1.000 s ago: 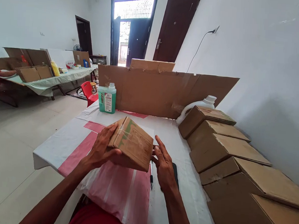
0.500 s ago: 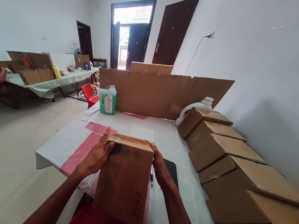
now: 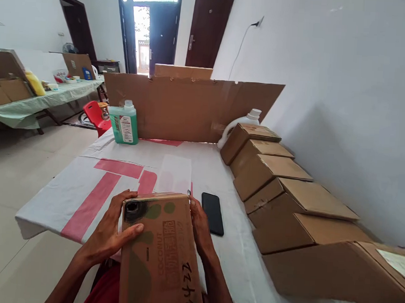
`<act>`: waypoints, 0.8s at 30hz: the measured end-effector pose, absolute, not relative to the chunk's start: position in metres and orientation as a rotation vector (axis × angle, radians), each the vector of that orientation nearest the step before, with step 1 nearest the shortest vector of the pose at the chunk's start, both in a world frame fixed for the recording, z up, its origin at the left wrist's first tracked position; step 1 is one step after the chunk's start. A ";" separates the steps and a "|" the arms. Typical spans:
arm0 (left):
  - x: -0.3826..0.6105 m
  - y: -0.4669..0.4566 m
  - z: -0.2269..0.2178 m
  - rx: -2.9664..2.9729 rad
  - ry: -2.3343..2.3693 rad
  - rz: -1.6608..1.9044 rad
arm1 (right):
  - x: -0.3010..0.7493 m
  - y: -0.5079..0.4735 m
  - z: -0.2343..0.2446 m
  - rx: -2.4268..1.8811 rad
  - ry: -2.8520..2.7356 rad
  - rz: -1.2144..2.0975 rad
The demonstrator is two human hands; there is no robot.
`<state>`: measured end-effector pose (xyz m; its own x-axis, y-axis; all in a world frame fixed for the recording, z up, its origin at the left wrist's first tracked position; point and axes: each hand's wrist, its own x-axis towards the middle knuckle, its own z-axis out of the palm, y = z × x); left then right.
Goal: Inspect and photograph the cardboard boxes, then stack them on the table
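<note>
I hold a brown cardboard box (image 3: 162, 254) printed with "COCONUT" and handwritten digits, standing at the table's near edge and tilted toward me. My left hand (image 3: 110, 230) grips its left side, thumb across the front face. My right hand (image 3: 200, 224) clasps the right side, fingers wrapped behind the top corner. A black phone (image 3: 213, 207) lies flat just right of my right hand. A white paper sheet (image 3: 175, 175) lies on the cloth beyond the box.
A row of several leaning cardboard boxes (image 3: 273, 174) runs along the right wall. A cardboard sheet (image 3: 191, 107) stands upright at the table's far edge, with a green bottle (image 3: 123, 124) and a white jug (image 3: 245, 120) before it. The tablecloth (image 3: 84, 181) is white and pink.
The box has been turned from tilted up to printed face toward me and drawn closer. The view swung left and down, bringing the phone fully into sight.
</note>
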<state>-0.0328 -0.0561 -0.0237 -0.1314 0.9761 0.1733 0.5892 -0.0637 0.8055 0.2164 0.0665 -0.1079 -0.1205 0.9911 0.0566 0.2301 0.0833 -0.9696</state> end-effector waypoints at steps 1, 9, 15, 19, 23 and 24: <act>-0.034 -0.056 -0.024 1.654 1.729 1.071 | 0.226 0.066 -0.112 -1.408 -1.564 1.007; -0.037 -0.054 -0.026 1.605 1.726 1.057 | 0.244 0.065 -0.132 -1.909 -1.816 0.814; -0.028 -0.053 -0.020 1.654 1.693 1.110 | 0.230 0.079 -0.129 -1.894 -1.798 0.844; -0.020 -0.049 -0.013 1.679 1.598 1.107 | 0.251 0.083 -0.107 -1.698 -1.678 0.913; -0.015 -0.046 -0.009 1.728 1.573 1.108 | 0.260 0.071 -0.051 -1.281 -1.179 0.885; -0.014 -0.046 -0.008 1.737 1.573 1.103 | 0.257 0.063 -0.036 -1.096 -1.047 0.899</act>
